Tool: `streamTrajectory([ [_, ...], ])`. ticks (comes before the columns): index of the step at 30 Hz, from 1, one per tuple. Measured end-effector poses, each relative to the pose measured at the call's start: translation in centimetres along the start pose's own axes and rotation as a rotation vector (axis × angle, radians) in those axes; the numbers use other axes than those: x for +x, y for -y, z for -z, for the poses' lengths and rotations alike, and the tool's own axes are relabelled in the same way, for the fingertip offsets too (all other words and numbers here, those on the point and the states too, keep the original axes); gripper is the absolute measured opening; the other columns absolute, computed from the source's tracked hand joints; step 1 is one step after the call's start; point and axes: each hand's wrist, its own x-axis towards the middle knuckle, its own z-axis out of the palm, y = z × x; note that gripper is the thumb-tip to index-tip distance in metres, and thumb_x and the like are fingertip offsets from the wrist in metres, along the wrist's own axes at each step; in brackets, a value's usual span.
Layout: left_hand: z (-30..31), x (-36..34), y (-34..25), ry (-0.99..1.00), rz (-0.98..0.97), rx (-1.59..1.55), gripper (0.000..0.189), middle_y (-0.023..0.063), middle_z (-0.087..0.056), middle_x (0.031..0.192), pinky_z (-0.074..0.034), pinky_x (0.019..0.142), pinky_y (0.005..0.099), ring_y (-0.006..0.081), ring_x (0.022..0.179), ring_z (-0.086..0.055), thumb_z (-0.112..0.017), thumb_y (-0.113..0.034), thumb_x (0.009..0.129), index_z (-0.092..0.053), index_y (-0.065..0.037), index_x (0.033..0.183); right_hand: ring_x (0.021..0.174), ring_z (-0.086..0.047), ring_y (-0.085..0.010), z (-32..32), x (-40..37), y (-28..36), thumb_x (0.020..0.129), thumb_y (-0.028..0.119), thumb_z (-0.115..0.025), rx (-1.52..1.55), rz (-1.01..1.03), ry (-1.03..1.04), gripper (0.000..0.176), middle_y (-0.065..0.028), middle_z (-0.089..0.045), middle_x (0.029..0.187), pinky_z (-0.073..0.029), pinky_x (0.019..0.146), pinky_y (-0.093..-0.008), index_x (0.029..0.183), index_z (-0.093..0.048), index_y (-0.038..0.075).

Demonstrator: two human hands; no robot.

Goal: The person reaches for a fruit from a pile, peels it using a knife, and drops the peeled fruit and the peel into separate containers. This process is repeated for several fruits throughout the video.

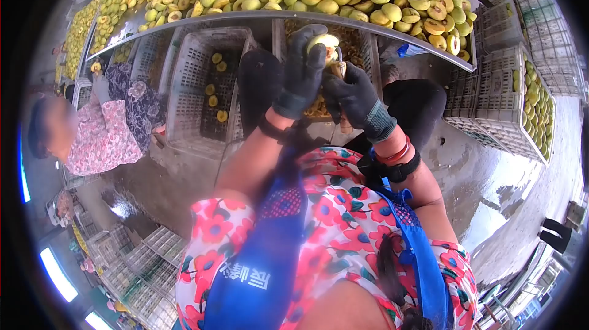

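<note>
My left hand, in a dark work glove, is closed around a yellow-green fruit half that looks like a peach, its cut side turned toward my right hand. Also gloved, my right hand grips a small pitting tool with a wooden handle and a thin curved metal tip. That tip is at the fruit's cut face; whether it digs in cannot be made out. Below both hands, a crate between my knees contains brownish-orange pieces.
A metal-edged table heaped with fruit halves spans the far side. Left of my knee stands a grey crate with several fruit pieces. Stacked crates with fruit stand right. A co-worker sits at left on the wet floor area.
</note>
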Motion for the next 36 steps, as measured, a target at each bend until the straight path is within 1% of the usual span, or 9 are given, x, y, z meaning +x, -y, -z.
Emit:
streamTrajectory([
  [2,0.0,0.0,0.0,0.012,-0.029,0.027,0.034,0.0140,-0.052,0.113,-0.041,0.091,0.0347,0.0239,0.102,-0.052,-0.047,-0.025,0.092,-0.047,0.000,0.116,0.046,-0.049,-0.0101,-0.1,0.0,0.0,0.088,0.010,-0.053,-0.093,0.037,-0.030,0.010,-0.0026,-0.052,0.062,-0.040,0.039,-0.0235,0.095,-0.050,0.003],
  [5,-0.1,-0.2,0.2,0.035,-0.054,0.069,0.035,0.0141,-0.052,0.114,-0.042,0.090,0.0350,0.0240,0.103,-0.052,-0.048,-0.024,0.092,-0.046,0.000,0.117,0.046,-0.049,-0.0105,0.9,1.4,-2.4,0.087,0.008,-0.053,-0.611,0.470,-0.105,0.010,-0.0033,-0.051,0.062,-0.041,0.039,-0.0237,0.095,-0.050,0.002],
  [8,0.1,-0.4,0.4,0.060,-0.039,-0.001,0.036,0.0142,-0.052,0.115,-0.042,0.090,0.0348,0.0237,0.103,-0.053,-0.048,-0.025,0.092,-0.045,0.000,0.118,0.045,-0.048,-0.0101,0.6,0.4,-0.5,0.086,0.007,-0.053,0.026,-0.035,0.081,0.010,-0.0026,-0.051,0.062,-0.040,0.038,-0.0236,0.094,-0.051,0.002],
  [10,0.2,-0.4,0.3,0.076,-0.050,-0.039,0.037,0.0141,-0.052,0.114,-0.042,0.090,0.0347,0.0233,0.103,-0.052,-0.048,-0.025,0.092,-0.045,-0.001,0.119,0.045,-0.047,-0.0098,0.5,0.2,0.2,0.086,0.008,-0.054,0.014,-0.065,0.095,0.010,-0.0023,-0.051,0.062,-0.039,0.038,-0.0232,0.094,-0.051,0.002],
  [17,0.8,-0.4,0.7,0.123,0.005,-0.097,0.037,0.0131,-0.050,0.115,-0.043,0.089,0.0343,0.0217,0.102,-0.052,-0.048,-0.027,0.092,-0.045,-0.002,0.119,0.044,-0.047,-0.0089,1.0,0.0,1.3,0.087,0.009,-0.053,0.122,-0.154,0.225,0.011,-0.0015,-0.050,0.062,-0.037,0.037,-0.0224,0.095,-0.050,0.001],
  [23,0.5,-0.6,2.6,0.106,0.029,-0.161,0.037,0.0126,-0.052,0.114,-0.043,0.089,0.0334,0.0218,0.101,-0.053,-0.049,-0.026,0.092,-0.043,-0.003,0.120,0.045,-0.047,-0.0096,0.8,1.8,-2.6,0.084,0.002,-0.055,-0.320,0.204,0.008,0.013,-0.0019,-0.050,0.062,-0.036,0.036,-0.0234,0.096,-0.050,0.000],
  [29,1.1,-0.9,2.8,0.127,-0.033,-0.123,0.037,0.0134,-0.051,0.114,-0.043,0.089,0.0341,0.0231,0.102,-0.053,-0.049,-0.024,0.092,-0.042,-0.003,0.122,0.047,-0.047,-0.0071,1.1,0.8,0.5,0.085,0.003,-0.055,0.205,-0.261,0.224,0.011,-0.0004,-0.050,0.064,-0.037,0.037,-0.0232,0.094,-0.050,0.001],
  [32,1.0,-1.0,3.9,0.124,-0.053,-0.128,0.037,0.0138,-0.051,0.114,-0.043,0.090,0.0347,0.0234,0.101,-0.053,-0.048,-0.024,0.092,-0.043,-0.002,0.121,0.046,-0.048,-0.0084,0.0,1.5,-1.8,0.084,0.007,-0.056,-0.025,-0.010,-0.010,0.013,-0.0009,-0.051,0.064,-0.037,0.038,-0.0230,0.095,-0.052,0.001],
  [36,1.2,-1.1,4.2,0.147,0.060,-0.203,0.038,0.0139,-0.052,0.113,-0.042,0.090,0.0349,0.0234,0.101,-0.054,-0.046,-0.028,0.092,-0.044,-0.001,0.120,0.044,-0.048,-0.0095,1.0,1.8,-3.2,0.085,0.009,-0.055,-0.169,0.048,0.119,0.013,-0.0007,-0.050,0.063,-0.037,0.038,-0.0226,0.095,-0.053,0.002],
])
